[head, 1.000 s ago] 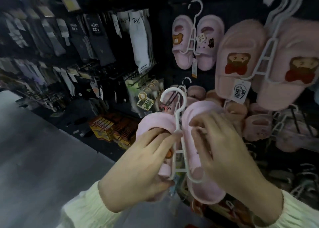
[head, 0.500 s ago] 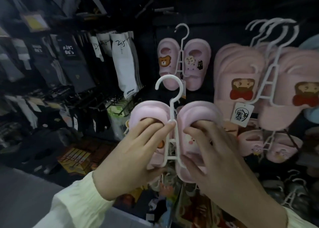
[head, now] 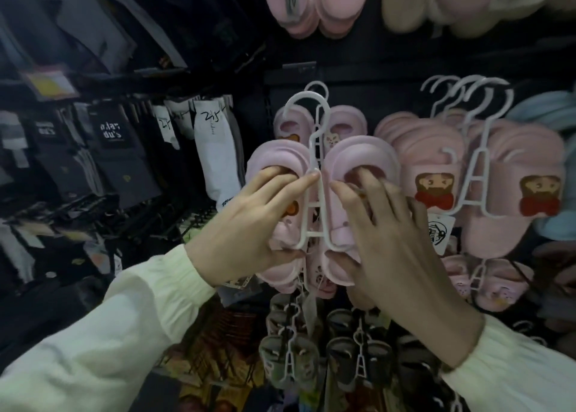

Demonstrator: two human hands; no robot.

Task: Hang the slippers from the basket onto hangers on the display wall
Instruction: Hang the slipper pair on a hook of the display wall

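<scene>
Fingers (head: 299, 179) of left hand (head: 249, 224) hooked into opening of left pink slipper (head: 274, 159), index tip pressing white hanger (head: 314, 175) stem. Pair on hanger held up before display wall (head: 383, 59), hook free, not yet on rail, overlapping already hung pair (head: 349, 122) behind. Right hand (head: 392, 240) grips right pink slipper (head: 361, 156), fingers in its opening, thumb underneath. Risks: hook snagging neighbouring hanger instead of rail; slipper sliding off prong if grip loosens; knocking bear slippers (head: 436, 175) at right.

Pink slippers (head: 358, 159), white hanger (head: 314, 175)
</scene>
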